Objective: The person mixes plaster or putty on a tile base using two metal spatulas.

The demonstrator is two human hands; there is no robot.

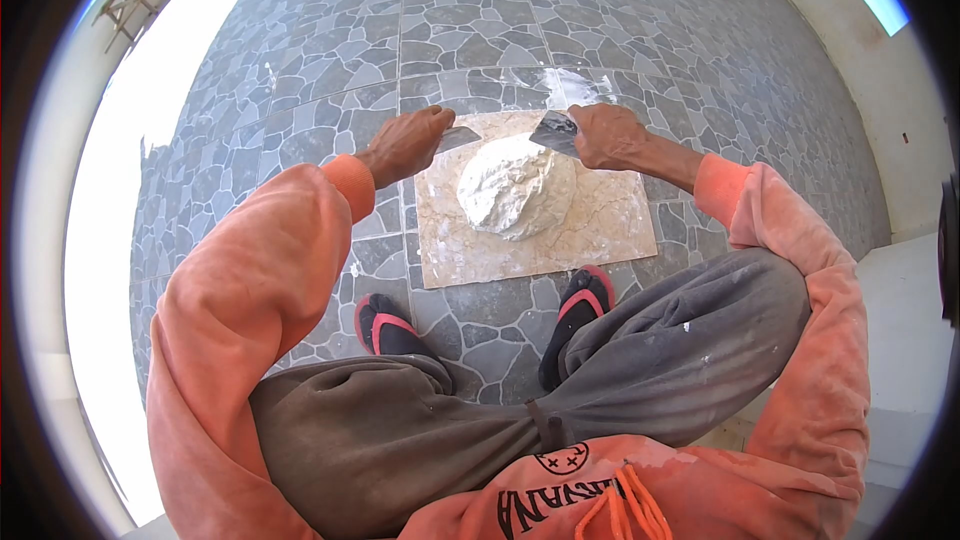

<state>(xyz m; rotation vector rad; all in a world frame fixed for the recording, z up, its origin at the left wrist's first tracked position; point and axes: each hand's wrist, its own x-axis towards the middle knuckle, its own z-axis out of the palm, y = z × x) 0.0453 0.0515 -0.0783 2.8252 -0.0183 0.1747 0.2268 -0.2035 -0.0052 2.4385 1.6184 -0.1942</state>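
Note:
A mound of white plaster-like paste (515,188) sits on a beige marble-patterned tile (610,230) on the floor in front of me. My left hand (408,145) is closed around a putty knife, whose metal blade (459,139) points toward the mound's far left side. On the other side, my right hand (610,137) grips a second putty knife. Its dark, smeared blade (555,133) is angled inward, right at the mound's far right edge. Both handles are mostly hidden inside my fists.
Grey stone-patterned floor tiles (470,30) surround the beige tile. A white smear (575,88) marks the floor just beyond it. My feet in pink-strapped flip-flops (385,323) stand close to its near edge. Pale walls (820,70) rise at the right.

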